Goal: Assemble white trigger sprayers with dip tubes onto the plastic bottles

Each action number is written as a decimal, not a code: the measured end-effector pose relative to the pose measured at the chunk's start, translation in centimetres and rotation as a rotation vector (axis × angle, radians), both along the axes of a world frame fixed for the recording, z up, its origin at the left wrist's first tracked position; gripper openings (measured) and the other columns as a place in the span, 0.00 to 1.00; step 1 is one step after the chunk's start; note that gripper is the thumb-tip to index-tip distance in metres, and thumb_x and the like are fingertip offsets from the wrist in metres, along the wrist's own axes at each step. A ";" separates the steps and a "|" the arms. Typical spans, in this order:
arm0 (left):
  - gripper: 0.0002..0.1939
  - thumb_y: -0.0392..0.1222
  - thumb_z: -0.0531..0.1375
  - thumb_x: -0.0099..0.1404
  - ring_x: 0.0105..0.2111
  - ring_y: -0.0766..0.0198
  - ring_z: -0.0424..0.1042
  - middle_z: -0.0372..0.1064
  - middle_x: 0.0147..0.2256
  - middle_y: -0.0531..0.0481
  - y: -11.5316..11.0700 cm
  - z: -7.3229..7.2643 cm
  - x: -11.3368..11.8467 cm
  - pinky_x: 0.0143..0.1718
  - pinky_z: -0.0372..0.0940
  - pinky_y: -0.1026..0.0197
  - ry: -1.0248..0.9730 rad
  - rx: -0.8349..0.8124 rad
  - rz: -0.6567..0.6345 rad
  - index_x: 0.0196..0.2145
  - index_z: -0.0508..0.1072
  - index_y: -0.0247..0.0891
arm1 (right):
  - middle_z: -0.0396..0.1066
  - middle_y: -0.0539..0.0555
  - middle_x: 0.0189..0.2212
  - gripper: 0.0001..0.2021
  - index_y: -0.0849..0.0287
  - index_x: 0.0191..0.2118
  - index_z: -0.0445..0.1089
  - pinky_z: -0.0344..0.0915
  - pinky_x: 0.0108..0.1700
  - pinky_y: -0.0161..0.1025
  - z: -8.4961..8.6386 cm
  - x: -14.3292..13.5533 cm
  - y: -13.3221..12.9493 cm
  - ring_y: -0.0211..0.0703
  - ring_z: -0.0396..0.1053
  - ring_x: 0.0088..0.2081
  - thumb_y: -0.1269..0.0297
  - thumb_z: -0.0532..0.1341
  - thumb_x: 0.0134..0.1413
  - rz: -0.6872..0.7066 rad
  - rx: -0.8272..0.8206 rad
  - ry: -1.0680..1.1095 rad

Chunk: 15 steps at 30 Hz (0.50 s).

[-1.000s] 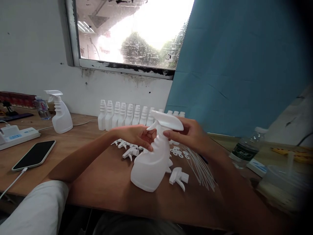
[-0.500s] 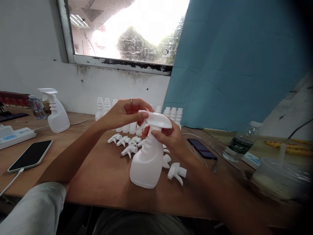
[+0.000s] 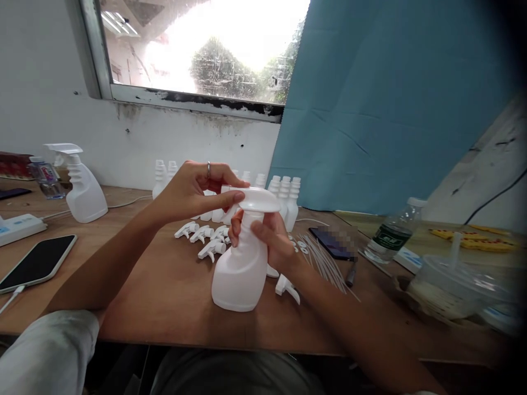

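A white spray bottle (image 3: 241, 274) stands slightly tilted before me, with a white spray head (image 3: 261, 201) on its neck. My left hand (image 3: 206, 189), a ring on one finger, pinches the front end of the spray head between thumb and fingers. Wrapped round the bottle's neck, just under the head, is my right hand (image 3: 274, 238). Several loose white trigger heads (image 3: 212, 249) lie on the table behind the bottle, and another trigger head (image 3: 288, 288) lies to its right. Further back stand several headless white bottles (image 3: 290, 203), partly hidden by my hands.
On the wooden table (image 3: 156, 291), a complete spray bottle (image 3: 86, 192) and a phone (image 3: 39, 263) stand or lie left. Thin tubes (image 3: 325, 263), a second phone (image 3: 333, 244), a water bottle (image 3: 389, 236) and a plastic cup (image 3: 442, 291) are right.
The view has shifted slightly to the right. My right hand has moved down a little round the neck, and more thin tubes show beside it. Both hands keep their hold.
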<state>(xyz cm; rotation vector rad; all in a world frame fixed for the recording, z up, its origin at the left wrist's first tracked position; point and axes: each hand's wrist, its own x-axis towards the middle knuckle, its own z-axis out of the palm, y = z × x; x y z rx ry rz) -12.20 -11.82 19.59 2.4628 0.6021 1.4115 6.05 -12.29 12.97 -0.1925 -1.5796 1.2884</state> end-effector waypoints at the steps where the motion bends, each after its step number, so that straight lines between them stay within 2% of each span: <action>1: 0.13 0.48 0.66 0.60 0.24 0.68 0.72 0.74 0.27 0.49 0.0 0.0 0.0 0.25 0.68 0.67 0.001 -0.010 -0.010 0.36 0.79 0.35 | 0.66 0.50 0.28 0.14 0.57 0.37 0.64 0.64 0.29 0.40 0.0 0.0 -0.1 0.38 0.66 0.26 0.54 0.64 0.52 0.016 -0.003 0.006; 5: 0.12 0.47 0.66 0.59 0.24 0.67 0.73 0.74 0.27 0.49 0.2 0.1 -0.2 0.26 0.69 0.66 -0.007 -0.066 -0.047 0.35 0.79 0.35 | 0.66 0.49 0.27 0.15 0.55 0.39 0.63 0.65 0.29 0.40 0.2 0.1 -0.2 0.39 0.66 0.26 0.56 0.66 0.50 -0.054 -0.023 -0.044; 8: 0.12 0.47 0.67 0.59 0.24 0.67 0.73 0.74 0.27 0.49 0.2 0.1 -0.2 0.26 0.70 0.65 -0.003 -0.095 -0.060 0.35 0.78 0.35 | 0.67 0.49 0.27 0.21 0.53 0.45 0.60 0.67 0.29 0.42 0.2 0.1 -0.3 0.42 0.67 0.27 0.51 0.64 0.50 -0.056 -0.042 -0.021; 10: 0.12 0.47 0.67 0.58 0.25 0.67 0.73 0.74 0.27 0.49 0.2 0.0 -0.2 0.26 0.70 0.65 -0.007 -0.089 -0.061 0.35 0.78 0.35 | 0.68 0.49 0.27 0.22 0.53 0.47 0.59 0.67 0.29 0.42 0.1 0.1 -0.4 0.42 0.68 0.26 0.52 0.65 0.49 -0.079 -0.049 -0.026; 12: 0.13 0.48 0.67 0.58 0.25 0.67 0.73 0.75 0.29 0.48 0.2 0.0 -0.2 0.26 0.70 0.66 -0.010 -0.082 -0.061 0.35 0.78 0.34 | 0.68 0.49 0.27 0.20 0.53 0.45 0.61 0.67 0.29 0.41 0.0 0.2 -0.4 0.41 0.68 0.26 0.54 0.66 0.49 -0.096 -0.048 -0.035; 15: 0.14 0.48 0.67 0.58 0.25 0.67 0.73 0.76 0.31 0.46 0.4 0.1 -0.3 0.27 0.71 0.66 -0.004 -0.089 -0.057 0.35 0.78 0.34 | 0.69 0.52 0.27 0.15 0.57 0.40 0.65 0.66 0.29 0.41 -0.3 0.3 -0.1 0.43 0.69 0.27 0.53 0.62 0.52 -0.046 -0.067 0.003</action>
